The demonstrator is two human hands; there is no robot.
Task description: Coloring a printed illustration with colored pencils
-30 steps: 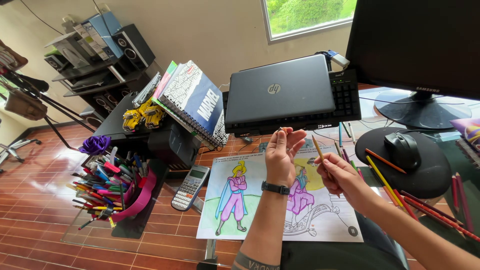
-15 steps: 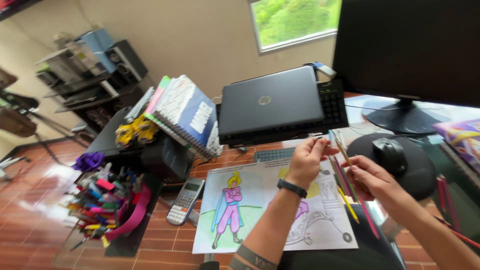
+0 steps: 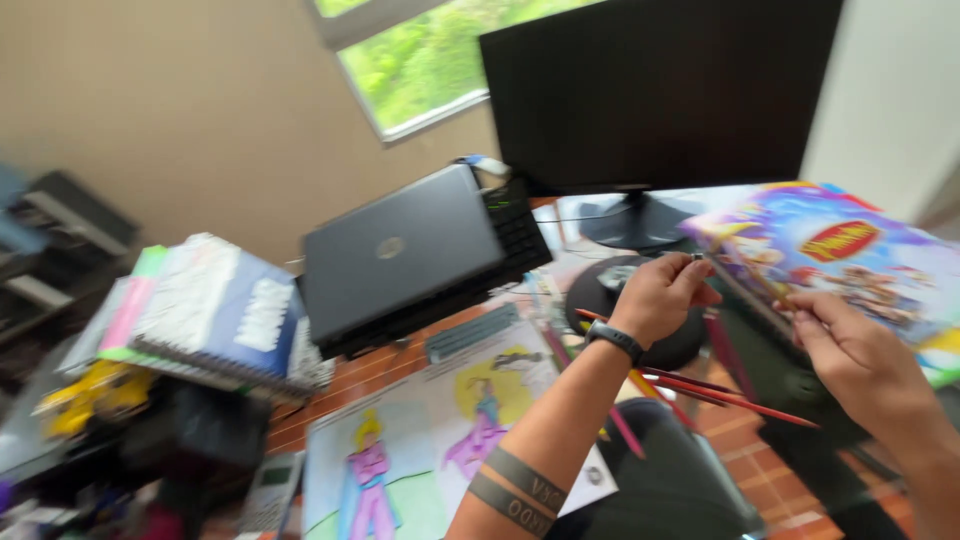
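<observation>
Both hands are raised over the table [image 3: 770,470] — the left hand [image 3: 660,295] pinches one end of a pencil [image 3: 745,295], the right hand [image 3: 860,360] grips the other. More pencils [image 3: 730,392] lie below, beside a colouring page [image 3: 440,420].

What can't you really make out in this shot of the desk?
- Thin pencil between left hand and right hand: colour lost to motion blur, head view.
- Black mouse pad: mostly hidden behind left hand.
- Grey calculator: blurred, keys unreadable.

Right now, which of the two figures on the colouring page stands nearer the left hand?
The purple one, on the yellow patch, lies nearer the left hand; the blond pink one stands further left on the colouring page.
</observation>
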